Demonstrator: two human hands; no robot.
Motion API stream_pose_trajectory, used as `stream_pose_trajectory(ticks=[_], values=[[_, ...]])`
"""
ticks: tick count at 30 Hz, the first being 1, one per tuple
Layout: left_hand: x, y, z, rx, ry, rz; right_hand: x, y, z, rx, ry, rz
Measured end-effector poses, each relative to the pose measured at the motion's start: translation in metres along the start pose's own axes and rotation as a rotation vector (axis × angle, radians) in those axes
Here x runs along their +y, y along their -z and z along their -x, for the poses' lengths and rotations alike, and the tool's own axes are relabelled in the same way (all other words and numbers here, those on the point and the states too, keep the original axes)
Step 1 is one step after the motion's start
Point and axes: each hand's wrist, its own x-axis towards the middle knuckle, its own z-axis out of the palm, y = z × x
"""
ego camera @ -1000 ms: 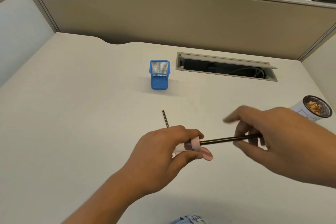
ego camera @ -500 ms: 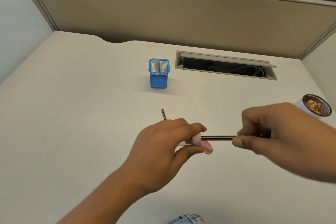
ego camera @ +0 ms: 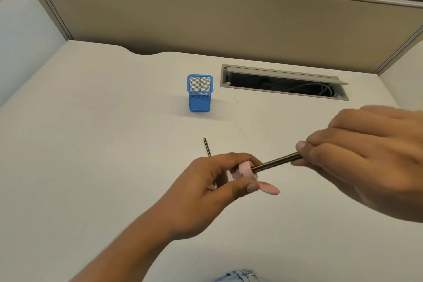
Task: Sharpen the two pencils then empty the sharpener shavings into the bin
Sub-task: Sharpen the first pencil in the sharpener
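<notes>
Pink sharpener (ego camera: 243, 170) pinched in left hand (ego camera: 206, 194), right hand (ego camera: 366, 155) gripping pencil (ego camera: 277, 162) in it; other pencil (ego camera: 207, 147), emptying look pending.

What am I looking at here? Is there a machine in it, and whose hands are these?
There is no machine: these are a person's two bare hands. Every picture comes from one camera worn on the person's head, looking forward and down at a pale desk. The left hand grips a small pink sharpener. The fingers of the right hand pinch a dark pencil whose end is pushed into the sharpener. A second pencil lies on the desk just behind the left hand, partly hidden by it. Further back stands a blue mesh cup, and beside it a cable slot is set into the desk.
</notes>
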Motion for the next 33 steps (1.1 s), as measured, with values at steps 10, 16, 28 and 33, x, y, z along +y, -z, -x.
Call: stream_pose_trajectory(ticks=[10,16,28,33], values=[[-0.012,-0.014,0.006,0.166,-0.123,-0.489,-0.009,-0.006,0.001,-0.503,-0.591,-0.504],[-0.011,-0.014,0.007,-0.001,0.040,0.033,0.003,-0.005,0.002,-0.121,0.073,-0.041],[-0.024,-0.006,0.006,0.071,-0.085,-0.539,-0.021,-0.011,0.001,-0.526,-0.663,-0.565],[-0.030,-0.004,0.006,0.069,-0.044,-0.451,-0.026,-0.016,0.006,-0.476,-0.356,-0.228]])
